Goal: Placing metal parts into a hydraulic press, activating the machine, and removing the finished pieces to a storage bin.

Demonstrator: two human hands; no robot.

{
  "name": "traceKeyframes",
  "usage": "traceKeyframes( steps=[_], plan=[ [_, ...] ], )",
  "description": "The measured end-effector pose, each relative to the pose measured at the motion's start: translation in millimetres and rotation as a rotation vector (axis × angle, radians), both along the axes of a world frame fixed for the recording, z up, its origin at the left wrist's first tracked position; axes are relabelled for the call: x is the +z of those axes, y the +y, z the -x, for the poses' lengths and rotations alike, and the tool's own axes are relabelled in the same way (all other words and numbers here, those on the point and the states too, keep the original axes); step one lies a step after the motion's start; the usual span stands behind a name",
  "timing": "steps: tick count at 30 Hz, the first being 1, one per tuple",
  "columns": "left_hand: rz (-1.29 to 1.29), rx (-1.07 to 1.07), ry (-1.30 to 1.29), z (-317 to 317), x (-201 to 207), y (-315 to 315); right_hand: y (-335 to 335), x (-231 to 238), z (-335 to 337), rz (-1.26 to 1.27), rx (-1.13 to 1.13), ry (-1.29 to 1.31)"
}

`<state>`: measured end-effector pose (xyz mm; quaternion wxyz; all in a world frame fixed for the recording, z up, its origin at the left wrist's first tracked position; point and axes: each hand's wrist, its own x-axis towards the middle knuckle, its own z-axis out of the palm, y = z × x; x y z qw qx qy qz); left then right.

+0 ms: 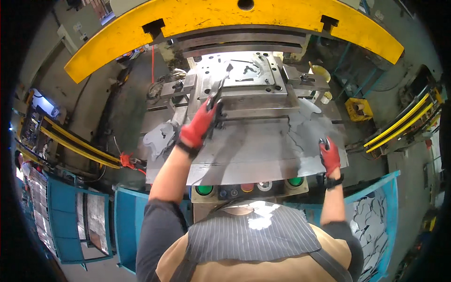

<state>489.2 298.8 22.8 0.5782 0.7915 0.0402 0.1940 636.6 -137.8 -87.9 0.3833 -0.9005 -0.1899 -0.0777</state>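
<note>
My left hand [202, 123], in a red glove with dark fingertips, reaches forward over the front of the steel die [244, 81]. Its fingers are closed round a long, slim dark tool [217, 89], which points toward a small dark tip above the die plate; its exact kind is unclear. My right hand [330, 155], gloved alike, is at the right part of the grey metal table [244, 155]. Its fingers are curled, and what they hold, if anything, does not show. Flat irregular metal pieces lie on the table at left [161, 137] and right [307, 109].
A yellow press beam [244, 16] spans above the die. Along the table's near edge sits a control panel with green buttons [204, 190]. Blue bins [127, 221] stand on either side of me, the right one holding cut metal pieces [371, 221]. Yellow guard rails [399, 120] flank the press.
</note>
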Motion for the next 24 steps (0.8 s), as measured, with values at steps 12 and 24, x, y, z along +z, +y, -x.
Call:
traceKeyframes(
  steps=[12,24],
  plan=[
    [-0.122,0.139,0.064,-118.8,-42.4,30.6,-37.1,-39.2,116.5,-1.439,-0.056,0.887],
    [-0.065,0.337,-0.124,76.2,-25.7,8.6,25.3,-8.1,113.6,-1.430,0.064,0.910]
  ],
)
